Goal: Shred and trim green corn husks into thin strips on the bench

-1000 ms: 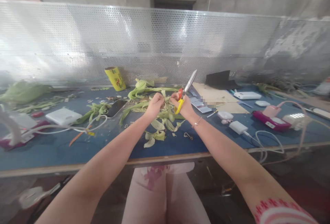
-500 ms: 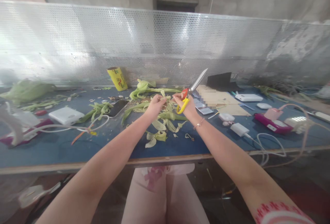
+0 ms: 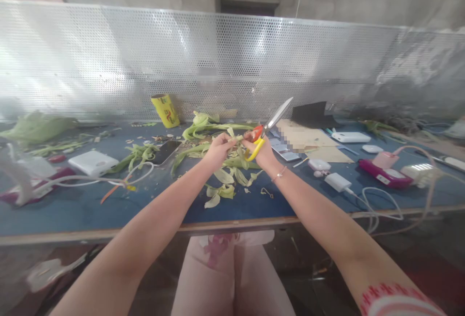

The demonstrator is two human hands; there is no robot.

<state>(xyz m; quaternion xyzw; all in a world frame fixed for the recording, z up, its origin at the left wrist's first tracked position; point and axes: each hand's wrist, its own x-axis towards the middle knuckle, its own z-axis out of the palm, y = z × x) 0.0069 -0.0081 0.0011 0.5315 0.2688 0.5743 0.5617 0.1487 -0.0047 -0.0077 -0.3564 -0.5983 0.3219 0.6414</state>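
Note:
My left hand [image 3: 220, 148] is closed in a pinch on a pale green leaf strip [image 3: 237, 138], which looks like husk. Across from it my right hand [image 3: 262, 153] holds scissors [image 3: 279, 113] with one red and one yellow handle loop. Their blades look closed and point up and away to the right. The right fingertips sit close to the leaf strip; whether they grip it I cannot tell. Loose pale leaves [image 3: 224, 176] lie under both hands, and a longer green bundle [image 3: 203, 127] lies behind them.
A yellow tube [image 3: 165, 111] stands near the perforated metal screen [image 3: 145, 54]. Left of the leaves are a dark phone [image 3: 166, 153] and a white box-shaped device [image 3: 93, 163]. To the right lie brown paper sheets [image 3: 308, 136], a white charger [image 3: 337, 182] with its cable and a purple power strip [image 3: 384, 174].
My right hand and the scissors handles have shifted slightly left, nearer my left hand. The left hand has moved slightly right, and the gap between the fingertips has narrowed.

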